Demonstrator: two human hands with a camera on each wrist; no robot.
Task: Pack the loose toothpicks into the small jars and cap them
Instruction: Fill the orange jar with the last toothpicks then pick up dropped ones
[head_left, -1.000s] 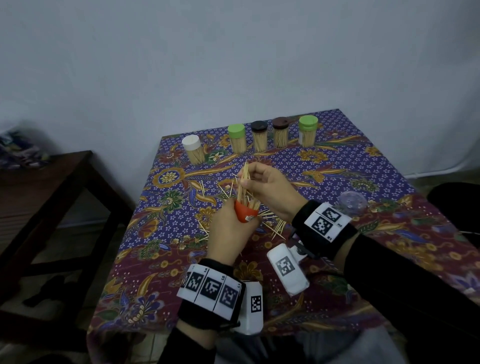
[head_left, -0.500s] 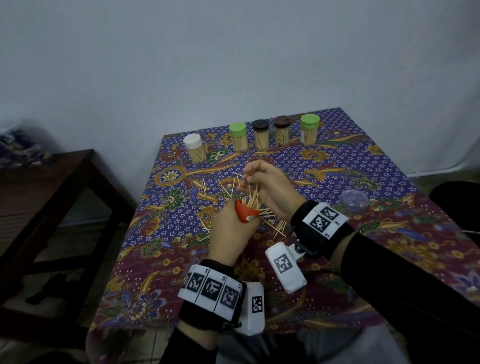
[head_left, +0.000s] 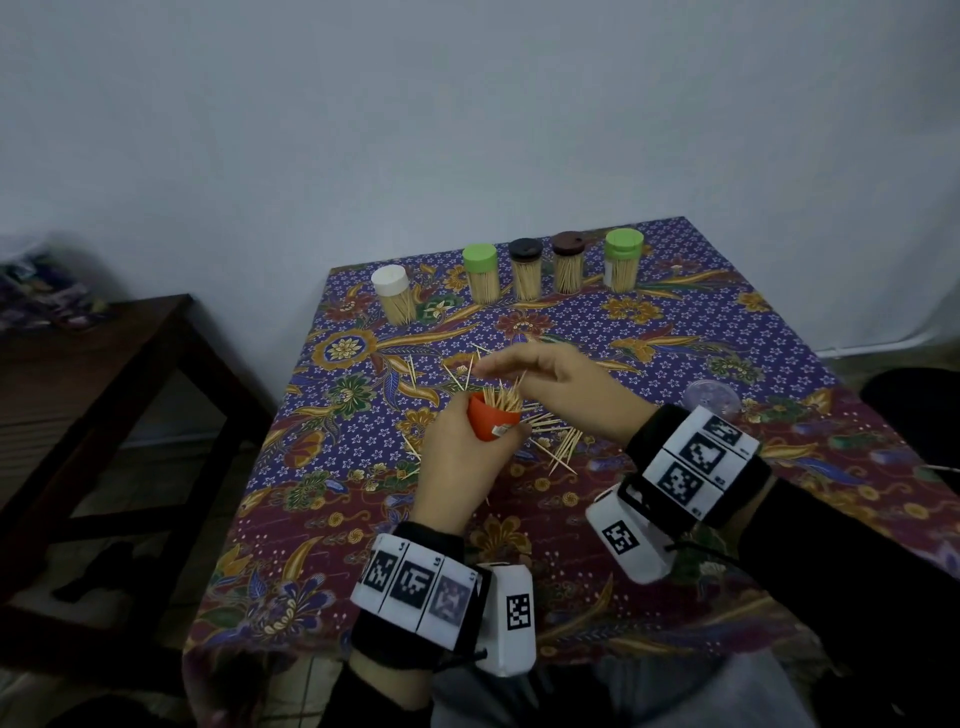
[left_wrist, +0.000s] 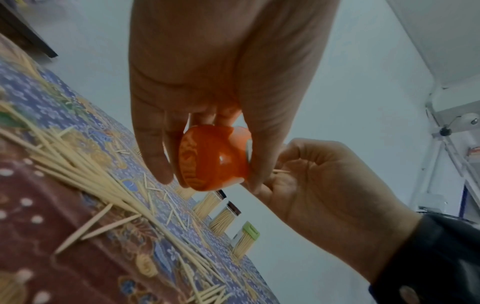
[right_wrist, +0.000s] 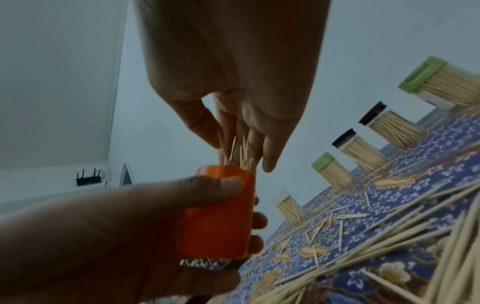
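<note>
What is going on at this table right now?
A person is packing toothpicks into jars. The left hand grips an orange jar above the table, and the right hand is over its mouth, fingertips among the toothpicks standing out of it. Loose toothpicks lie scattered on the patterned tablecloth. Five filled, capped jars stand in a row at the far edge.

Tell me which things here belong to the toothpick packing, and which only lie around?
Job: orange jar in left hand; right hand; loose toothpicks; five filled, capped jars.
Lying about: dark wooden side table; clear round lid.
</note>
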